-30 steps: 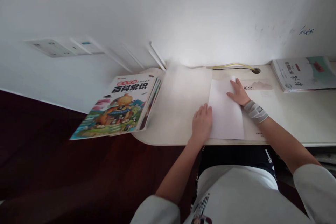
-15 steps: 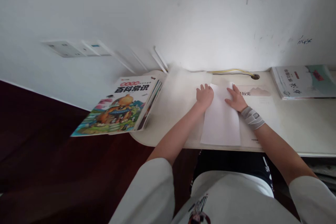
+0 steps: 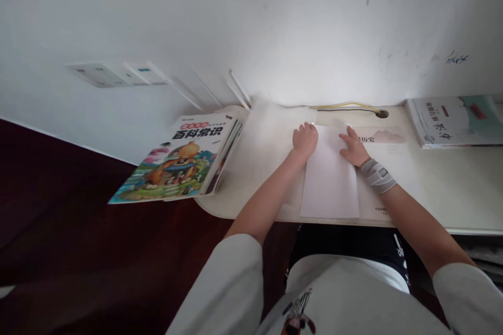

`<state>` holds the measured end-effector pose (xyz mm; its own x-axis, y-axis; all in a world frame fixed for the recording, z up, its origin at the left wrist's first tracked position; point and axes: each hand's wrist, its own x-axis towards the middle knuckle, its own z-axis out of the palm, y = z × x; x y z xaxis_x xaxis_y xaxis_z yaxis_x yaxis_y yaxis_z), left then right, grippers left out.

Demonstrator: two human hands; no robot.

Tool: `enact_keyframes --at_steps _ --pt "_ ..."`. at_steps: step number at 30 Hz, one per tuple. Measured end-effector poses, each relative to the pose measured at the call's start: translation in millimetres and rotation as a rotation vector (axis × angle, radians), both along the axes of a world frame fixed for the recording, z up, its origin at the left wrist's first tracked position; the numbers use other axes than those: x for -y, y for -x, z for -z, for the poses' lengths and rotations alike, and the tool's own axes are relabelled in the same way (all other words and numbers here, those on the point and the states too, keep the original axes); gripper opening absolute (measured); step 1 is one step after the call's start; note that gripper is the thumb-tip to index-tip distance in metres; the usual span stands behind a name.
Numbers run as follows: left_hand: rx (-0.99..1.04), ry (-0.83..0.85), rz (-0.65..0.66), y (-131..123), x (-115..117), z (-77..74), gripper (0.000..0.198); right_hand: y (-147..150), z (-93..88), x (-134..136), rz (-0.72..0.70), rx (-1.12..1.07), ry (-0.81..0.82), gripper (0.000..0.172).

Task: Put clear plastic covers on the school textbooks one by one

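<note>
A narrow white sheet of paper [image 3: 330,183], which looks folded, lies at the front of the desk. My left hand [image 3: 305,140] has its fingers curled in at the sheet's top left corner, gripping the edge. Across the upper right edge rests my right hand [image 3: 353,149], its fingers apart and a grey wrap around the wrist. Beneath the paper is a pale book [image 3: 387,154] with dark Chinese characters and a faint mountain picture; the sheet and my hands hide part of its cover. A pale, translucent-looking layer [image 3: 267,152] spreads to the left of the sheet.
A stack of colourful books [image 3: 176,162] overhangs the desk's left end. At the back right lies another stack of books [image 3: 456,121]. Yellow and black cables [image 3: 349,107] run along the wall to a cable hole [image 3: 382,114]. The desk [image 3: 451,188] has a rounded left corner.
My left hand has shifted slightly left, and its fingers have drawn closer together at the paper's corner. The right hand stays nearly in place on the sheet.
</note>
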<state>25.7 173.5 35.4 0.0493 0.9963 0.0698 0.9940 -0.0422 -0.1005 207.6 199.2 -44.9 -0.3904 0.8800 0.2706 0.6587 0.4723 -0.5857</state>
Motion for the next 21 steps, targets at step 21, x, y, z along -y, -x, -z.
enact_keyframes --at_steps 21 --pt "-0.007 0.121 0.006 7.7 28.3 16.1 0.046 -4.5 -138.3 155.1 -0.183 -0.419 -0.531 0.026"
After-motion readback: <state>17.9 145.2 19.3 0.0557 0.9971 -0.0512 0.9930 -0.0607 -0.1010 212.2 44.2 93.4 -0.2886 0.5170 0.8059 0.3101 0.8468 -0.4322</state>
